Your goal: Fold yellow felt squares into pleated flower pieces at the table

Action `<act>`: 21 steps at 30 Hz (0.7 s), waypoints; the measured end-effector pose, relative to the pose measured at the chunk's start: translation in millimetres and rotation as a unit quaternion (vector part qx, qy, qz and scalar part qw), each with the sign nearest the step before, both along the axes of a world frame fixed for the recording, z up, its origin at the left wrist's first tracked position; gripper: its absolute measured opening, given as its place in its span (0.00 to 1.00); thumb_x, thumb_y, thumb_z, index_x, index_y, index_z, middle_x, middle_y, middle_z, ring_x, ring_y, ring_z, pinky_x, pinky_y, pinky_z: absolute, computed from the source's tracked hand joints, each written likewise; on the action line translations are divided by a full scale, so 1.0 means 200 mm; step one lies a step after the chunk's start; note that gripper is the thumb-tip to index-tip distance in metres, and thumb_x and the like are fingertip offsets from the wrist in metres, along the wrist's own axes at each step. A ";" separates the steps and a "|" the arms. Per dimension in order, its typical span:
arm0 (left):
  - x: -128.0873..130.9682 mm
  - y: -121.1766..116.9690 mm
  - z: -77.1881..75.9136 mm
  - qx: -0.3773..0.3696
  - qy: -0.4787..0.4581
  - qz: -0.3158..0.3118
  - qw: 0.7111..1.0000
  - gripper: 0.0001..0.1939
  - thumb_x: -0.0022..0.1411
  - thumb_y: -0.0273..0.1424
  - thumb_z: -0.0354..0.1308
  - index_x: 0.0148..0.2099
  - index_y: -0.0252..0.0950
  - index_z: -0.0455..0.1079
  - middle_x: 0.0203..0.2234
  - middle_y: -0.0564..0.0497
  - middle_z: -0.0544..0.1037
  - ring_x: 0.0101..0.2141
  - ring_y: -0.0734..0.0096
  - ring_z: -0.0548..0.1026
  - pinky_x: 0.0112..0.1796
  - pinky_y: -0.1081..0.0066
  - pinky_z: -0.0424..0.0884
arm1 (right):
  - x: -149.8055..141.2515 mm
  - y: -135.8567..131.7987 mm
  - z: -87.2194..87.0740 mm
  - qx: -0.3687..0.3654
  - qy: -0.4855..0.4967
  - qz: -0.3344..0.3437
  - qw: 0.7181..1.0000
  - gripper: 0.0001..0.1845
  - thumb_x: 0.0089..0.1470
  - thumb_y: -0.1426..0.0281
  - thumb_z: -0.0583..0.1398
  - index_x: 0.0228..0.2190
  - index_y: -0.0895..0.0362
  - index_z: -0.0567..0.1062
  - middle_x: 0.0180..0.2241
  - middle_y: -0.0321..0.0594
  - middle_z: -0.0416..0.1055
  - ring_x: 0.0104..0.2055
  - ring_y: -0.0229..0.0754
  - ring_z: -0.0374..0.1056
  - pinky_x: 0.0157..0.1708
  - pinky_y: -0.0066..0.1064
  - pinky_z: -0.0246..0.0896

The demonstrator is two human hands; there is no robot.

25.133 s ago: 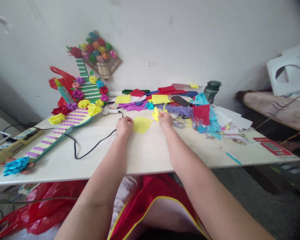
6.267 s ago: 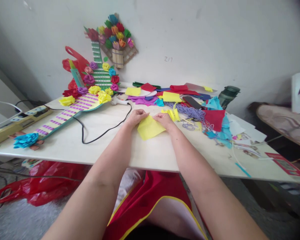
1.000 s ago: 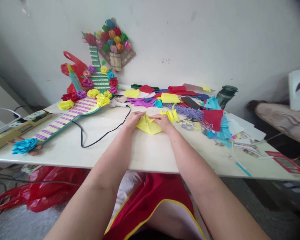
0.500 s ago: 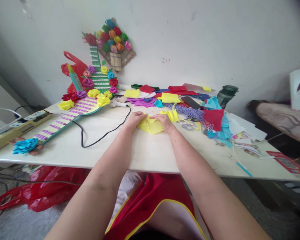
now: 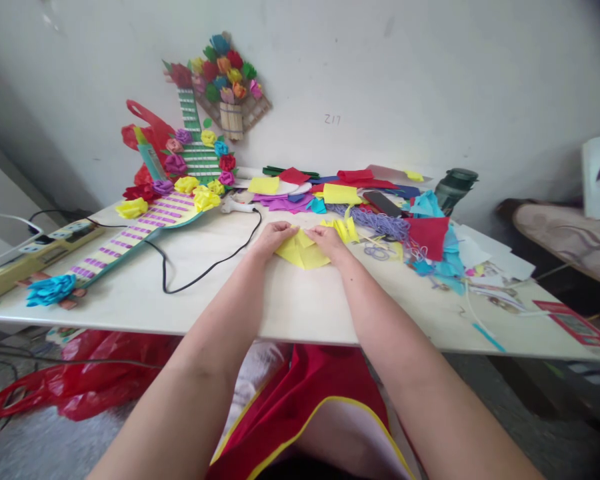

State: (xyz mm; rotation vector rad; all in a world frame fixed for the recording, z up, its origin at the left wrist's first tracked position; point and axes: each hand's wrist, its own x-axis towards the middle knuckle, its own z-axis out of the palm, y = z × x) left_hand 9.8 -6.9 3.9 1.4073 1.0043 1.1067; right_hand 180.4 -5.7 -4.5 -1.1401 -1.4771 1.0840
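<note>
A creased piece of yellow crepe paper [image 5: 304, 255] is held just over the white table [image 5: 305, 313], spread between my two hands. My left hand [image 5: 274, 239] pinches its upper left edge with thumb and fingertips. At the upper right edge my right hand [image 5: 330, 241] has it pinched the same way. The far edge dips between the two pinches. Close behind my right hand lie curled yellow paper strips [image 5: 347, 230].
A guitar-shaped craft with paper roses [image 5: 155, 220] fills the left, by a power strip [image 5: 40, 247]. A glue gun [image 5: 237, 205] trails its black cord. Coloured paper sheets, purple string [image 5: 375, 223], a phone [image 5: 383, 204] and a dark green bottle [image 5: 455, 190] lie behind and right.
My right fingers have shifted their pinch slightly on the yellow paper's upper edge, and the paper now dips more plainly between my hands. Everything else stays in place.
</note>
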 end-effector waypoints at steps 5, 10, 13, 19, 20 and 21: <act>0.00 0.00 -0.01 0.005 -0.005 -0.005 1.000 0.18 0.44 0.43 0.66 0.28 0.34 0.68 0.19 0.55 0.71 0.20 0.76 0.68 0.23 0.76 0.62 | 0.00 0.00 -0.01 0.010 -0.017 -0.005 1.000 0.17 0.39 0.55 0.62 0.23 0.58 0.72 0.21 0.32 0.66 0.23 0.35 0.60 0.25 0.28 0.55; 0.00 0.01 -0.01 0.013 -0.011 0.018 1.000 0.19 0.44 0.43 0.66 0.31 0.34 0.69 0.20 0.55 0.73 0.21 0.75 0.69 0.23 0.75 0.63 | 0.00 -0.01 0.00 0.013 -0.036 -0.001 0.999 0.18 0.40 0.54 0.62 0.22 0.58 0.72 0.19 0.32 0.64 0.23 0.35 0.59 0.23 0.27 0.54; 0.00 0.01 -0.01 0.006 0.006 0.031 0.999 0.18 0.45 0.44 0.65 0.27 0.34 0.68 0.16 0.56 0.69 0.18 0.77 0.66 0.20 0.76 0.59 | 0.00 -0.02 0.00 0.017 -0.042 0.003 0.999 0.17 0.40 0.55 0.62 0.22 0.58 0.71 0.19 0.32 0.63 0.23 0.35 0.58 0.23 0.27 0.53; 0.01 -0.01 0.00 -0.028 -0.009 0.028 0.999 0.20 0.49 0.46 0.62 0.23 0.35 0.63 0.14 0.55 0.67 0.16 0.77 0.65 0.20 0.75 0.59 | -0.01 -0.04 0.02 0.010 -0.039 0.016 0.999 0.17 0.42 0.56 0.61 0.19 0.56 0.68 0.17 0.32 0.61 0.23 0.36 0.58 0.24 0.28 0.52; 0.01 0.00 -0.01 -0.034 -0.013 0.026 0.999 0.20 0.49 0.47 0.62 0.22 0.35 0.63 0.15 0.54 0.68 0.17 0.76 0.67 0.20 0.74 0.60 | -0.01 -0.04 0.02 0.012 -0.040 0.017 0.999 0.17 0.42 0.56 0.61 0.19 0.56 0.67 0.17 0.31 0.61 0.23 0.36 0.58 0.24 0.28 0.51; 0.01 0.01 -0.01 -0.040 -0.018 0.026 0.999 0.21 0.49 0.48 0.62 0.22 0.35 0.63 0.15 0.53 0.69 0.18 0.74 0.68 0.21 0.74 0.61 | -0.01 -0.04 0.03 0.016 -0.042 0.018 0.999 0.17 0.42 0.56 0.61 0.18 0.56 0.66 0.17 0.31 0.60 0.23 0.36 0.57 0.24 0.28 0.51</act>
